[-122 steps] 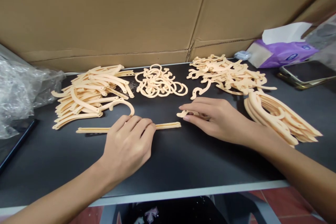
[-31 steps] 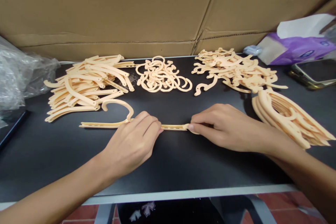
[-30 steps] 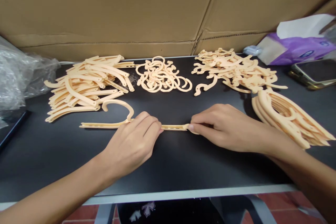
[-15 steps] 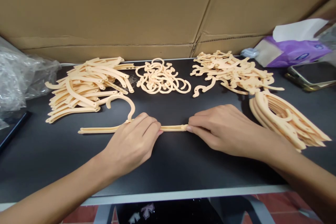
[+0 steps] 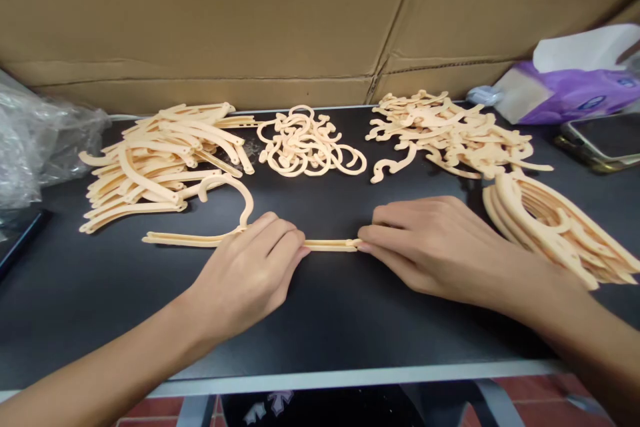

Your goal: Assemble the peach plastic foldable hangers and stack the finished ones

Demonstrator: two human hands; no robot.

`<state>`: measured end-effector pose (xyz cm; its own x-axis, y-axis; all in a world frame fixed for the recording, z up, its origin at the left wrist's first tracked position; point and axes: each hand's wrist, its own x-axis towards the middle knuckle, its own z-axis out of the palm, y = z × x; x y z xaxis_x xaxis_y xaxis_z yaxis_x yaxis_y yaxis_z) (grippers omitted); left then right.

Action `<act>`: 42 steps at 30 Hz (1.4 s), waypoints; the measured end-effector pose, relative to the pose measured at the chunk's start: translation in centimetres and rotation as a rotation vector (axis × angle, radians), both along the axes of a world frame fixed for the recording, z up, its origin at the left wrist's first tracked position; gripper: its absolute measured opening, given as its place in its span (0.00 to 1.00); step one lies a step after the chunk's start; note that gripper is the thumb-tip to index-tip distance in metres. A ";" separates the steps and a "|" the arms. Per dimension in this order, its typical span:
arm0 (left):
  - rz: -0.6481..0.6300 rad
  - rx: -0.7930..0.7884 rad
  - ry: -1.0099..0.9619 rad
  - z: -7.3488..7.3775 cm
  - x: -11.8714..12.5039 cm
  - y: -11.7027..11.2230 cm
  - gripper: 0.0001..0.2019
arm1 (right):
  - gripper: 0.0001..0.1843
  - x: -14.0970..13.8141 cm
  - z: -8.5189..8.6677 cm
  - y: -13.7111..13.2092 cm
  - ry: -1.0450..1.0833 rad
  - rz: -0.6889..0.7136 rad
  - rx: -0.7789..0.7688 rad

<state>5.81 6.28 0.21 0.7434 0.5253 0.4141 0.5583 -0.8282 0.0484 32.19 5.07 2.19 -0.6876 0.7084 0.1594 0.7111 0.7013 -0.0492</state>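
I read no legible writing; the logo on the purple tissue pack (image 5: 575,90) is blurred. Landmark: straight bar (image 5: 190,239), flat on the black table (image 5: 325,320). Left of it lies crumpled plastic (image 5: 35,140). My left hand (image 5: 245,273) presses the bar's middle, fingers narrow. My right hand (image 5: 430,243) pinches a small piece against its right end. Behind stands cardboard (image 5: 250,13).

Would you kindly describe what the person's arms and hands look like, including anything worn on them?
Both forearms are bare as far as the picture shows, with no sleeves in view. The left hand and right hand wear no gloves, rings, watch or bracelets, and the visible fingernails look short and unpainted.
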 end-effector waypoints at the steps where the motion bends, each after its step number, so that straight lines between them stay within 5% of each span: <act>1: 0.006 0.002 0.004 0.0 0.0 0.0 0.06 | 0.14 0.0 -0.1 0.0 0.020 0.022 0.025; 16: 0.077 -0.034 -0.082 -0.6 -0.2 0.0 0.04 | 0.13 -0.8 -1.0 0.0 0.131 0.111 0.321; 36: 0.040 -0.067 -0.208 -0.8 -0.2 0.2 0.07 | 0.15 -1.2 -1.5 0.2 0.232 -0.103 0.232; 42: 0.025 -0.027 -0.202 -0.5 -0.4 0.0 0.16 | 0.12 -0.8 -1.7 0.6 0.314 -0.178 0.240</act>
